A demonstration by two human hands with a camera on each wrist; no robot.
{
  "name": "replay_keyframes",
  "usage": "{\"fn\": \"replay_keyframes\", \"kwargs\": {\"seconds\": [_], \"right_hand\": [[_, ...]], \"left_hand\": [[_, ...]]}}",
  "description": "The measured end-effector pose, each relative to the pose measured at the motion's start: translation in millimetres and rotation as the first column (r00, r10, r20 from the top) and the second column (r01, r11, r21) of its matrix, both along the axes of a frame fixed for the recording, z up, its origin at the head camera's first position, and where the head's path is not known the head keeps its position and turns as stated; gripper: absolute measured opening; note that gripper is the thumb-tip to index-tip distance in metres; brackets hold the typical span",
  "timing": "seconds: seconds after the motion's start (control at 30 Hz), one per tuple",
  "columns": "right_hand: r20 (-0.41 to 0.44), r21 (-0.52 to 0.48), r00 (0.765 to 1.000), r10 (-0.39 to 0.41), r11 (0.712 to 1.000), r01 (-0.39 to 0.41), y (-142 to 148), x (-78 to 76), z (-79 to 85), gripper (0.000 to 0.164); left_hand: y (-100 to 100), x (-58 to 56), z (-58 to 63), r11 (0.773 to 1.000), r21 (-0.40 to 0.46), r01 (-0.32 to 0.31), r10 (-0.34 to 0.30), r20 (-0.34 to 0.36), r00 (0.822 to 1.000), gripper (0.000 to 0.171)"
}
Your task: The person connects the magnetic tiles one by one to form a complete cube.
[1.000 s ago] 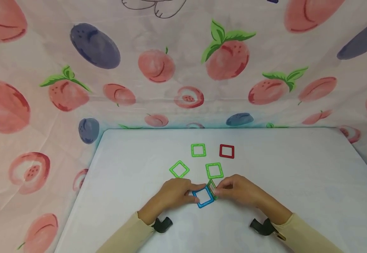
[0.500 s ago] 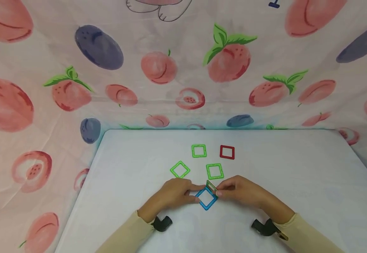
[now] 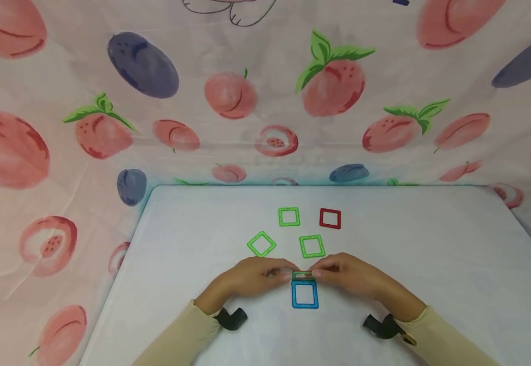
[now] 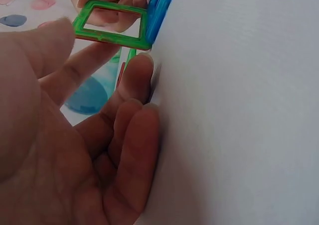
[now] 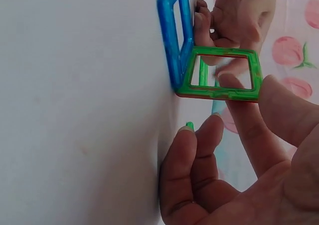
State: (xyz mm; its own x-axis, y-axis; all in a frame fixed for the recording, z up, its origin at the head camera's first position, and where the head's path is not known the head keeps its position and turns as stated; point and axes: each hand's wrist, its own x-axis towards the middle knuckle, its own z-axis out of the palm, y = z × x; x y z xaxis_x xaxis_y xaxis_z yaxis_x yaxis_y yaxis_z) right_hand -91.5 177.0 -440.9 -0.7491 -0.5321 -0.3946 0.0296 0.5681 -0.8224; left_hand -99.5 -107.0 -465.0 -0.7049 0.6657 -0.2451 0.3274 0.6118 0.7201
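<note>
L hand [image 3: 256,277] & R hand [image 3: 352,275] fingers both clamped on green sq. [image 5: 219,93], approx. upright along far edge of blue sq. [image 3: 305,306] flat on bench [image 3: 430,244], prob. mid-joining, so next move likely needs gentle release w/o tipping.

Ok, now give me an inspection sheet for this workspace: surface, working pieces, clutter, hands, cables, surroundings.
Surface: white tabletop, supporting all the frames.
Working pieces: blue frame lying flat; green frame standing up along its far edge, a red edge showing behind the green.
Clutter: three loose green frames and one red frame, flat and apart, beyond the hands.
Hands: left hand and right hand pinch opposite ends of the green frame; black fittings at both wrists.
Cables: nothing seen.
Surroundings: fruit-print cloth behind and beside the tabletop.
</note>
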Motion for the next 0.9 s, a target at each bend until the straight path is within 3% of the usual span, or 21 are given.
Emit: {"fn": "replay_keyframes", "kwargs": {"seconds": [0.2,0.57,0.73,0.9], "right_hand": [[-0.034,-0.001,0.999,-0.011,1.0,0.011,-2.7,1.5,-3.3,0.025],[-0.161,0.123,0.985,-0.053,0.99,0.074,-8.9,-1.8,1.2,0.03],[-0.303,0.196,0.951,-0.065,0.972,0.129,-5.6,-9.9,2.3,0.029],[-0.416,0.307,0.909,0.029,0.945,0.11,-4.4,-17.0,-4.0,0.028]], "left_hand": [[0.1,0.8,3.6,1.0,-0.02,0.011,-0.011,0.017,1.0,0.033],[3.0,-0.8,1.7,0.998,-0.032,0.046,-0.046,-0.019,0.999,0.029],[2.6,-0.5,-0.5,0.998,-0.02,0.058,-0.058,-0.011,0.998,0.027],[1.1,-0.1,0.2,0.998,-0.017,0.059,-0.059,-0.001,0.998,0.024]]}}
